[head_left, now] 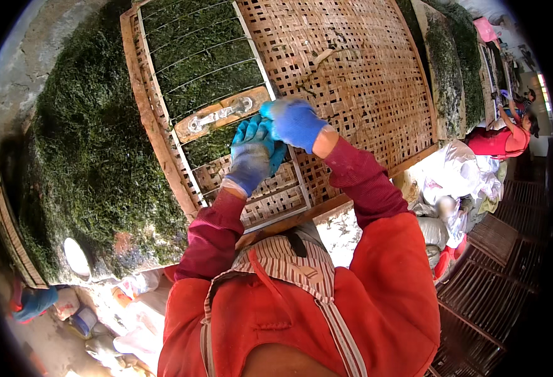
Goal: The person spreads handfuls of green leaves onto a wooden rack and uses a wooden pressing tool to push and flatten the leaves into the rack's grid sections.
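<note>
Both hands wear blue gloves with teal fingers and meet over the right rail of a narrow metal frame (251, 38). My left hand (251, 160) is cupped, its fingers bent together. My right hand (296, 122) closes against the left fingertips from the right. Whatever lies between them is hidden. Just beyond the left hand, a wooden board with a plastic-wrapped handle (223, 116) lies across the frame. Dark green, stringy seaweed-like growth (204, 60) fills the frame's far sections. The near sections show bare weave of the woven bamboo mat (358, 94) underneath.
A large heap of the same green strands (106, 138) lies left of the mat's wooden edge (147, 113). A white bowl (76, 257) sits at its near side. Plastic sacks (455, 166) stand at the right. Farther right, a person in red (503, 138) works at another table.
</note>
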Demonstrator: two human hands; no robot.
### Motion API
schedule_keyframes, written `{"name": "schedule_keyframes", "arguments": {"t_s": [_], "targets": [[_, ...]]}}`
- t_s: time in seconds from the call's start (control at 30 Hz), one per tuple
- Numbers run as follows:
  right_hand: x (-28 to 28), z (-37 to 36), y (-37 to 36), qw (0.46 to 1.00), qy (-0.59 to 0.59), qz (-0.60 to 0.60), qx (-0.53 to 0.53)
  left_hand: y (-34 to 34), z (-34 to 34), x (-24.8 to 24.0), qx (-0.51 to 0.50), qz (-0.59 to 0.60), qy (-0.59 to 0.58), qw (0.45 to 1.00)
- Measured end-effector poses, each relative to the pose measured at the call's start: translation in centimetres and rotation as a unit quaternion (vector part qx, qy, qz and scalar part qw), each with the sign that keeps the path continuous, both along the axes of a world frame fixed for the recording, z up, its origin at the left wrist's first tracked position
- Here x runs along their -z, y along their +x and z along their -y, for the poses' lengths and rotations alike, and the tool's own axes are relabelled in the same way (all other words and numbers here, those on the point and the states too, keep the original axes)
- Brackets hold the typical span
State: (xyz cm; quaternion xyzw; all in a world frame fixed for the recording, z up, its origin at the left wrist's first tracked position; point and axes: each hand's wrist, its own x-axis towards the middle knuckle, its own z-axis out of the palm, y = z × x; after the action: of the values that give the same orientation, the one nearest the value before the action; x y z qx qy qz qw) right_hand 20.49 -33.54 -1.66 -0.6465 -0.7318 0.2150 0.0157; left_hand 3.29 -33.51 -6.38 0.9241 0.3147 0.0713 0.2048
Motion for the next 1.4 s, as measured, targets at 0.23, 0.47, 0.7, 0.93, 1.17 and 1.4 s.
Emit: {"name": "schedule_keyframes", "arguments": {"t_s": [0.23, 0.47, 0.7, 0.93, 1.17, 1.4], "targets": [[-1.9, 2.2, 1.0, 0.935, 0.292, -0.195, -0.046, -6.9, -1.1, 1.8, -0.03, 0.393, 0.087, 0.915], [4.1, 4.6, 0.3, 0.952, 0.241, -0.14, -0.128, -9.9, 0.5, -0.9, -0.129, 0.219, 0.179, 0.95], [7.9, 3.2, -4.8, 0.885, 0.417, -0.044, 0.201, -7.4, -0.3, 1.9, -0.043, 0.034, 0.112, 0.992], [5.9, 6.9, -0.7, 0.932, 0.34, -0.114, -0.046, -12.7, 0.9, 2.1, -0.183, 0.159, 0.172, 0.955], [4.4, -0.3, -3.0, 0.929, 0.362, -0.045, -0.067, -12.4, 1.7, 3.9, -0.215, 0.071, 0.235, 0.945], [-0.1, -2.9, -0.2, 0.978, 0.183, -0.05, -0.081, -12.0, 1.1, 4.5, -0.197, 0.042, 0.193, 0.96]]}}
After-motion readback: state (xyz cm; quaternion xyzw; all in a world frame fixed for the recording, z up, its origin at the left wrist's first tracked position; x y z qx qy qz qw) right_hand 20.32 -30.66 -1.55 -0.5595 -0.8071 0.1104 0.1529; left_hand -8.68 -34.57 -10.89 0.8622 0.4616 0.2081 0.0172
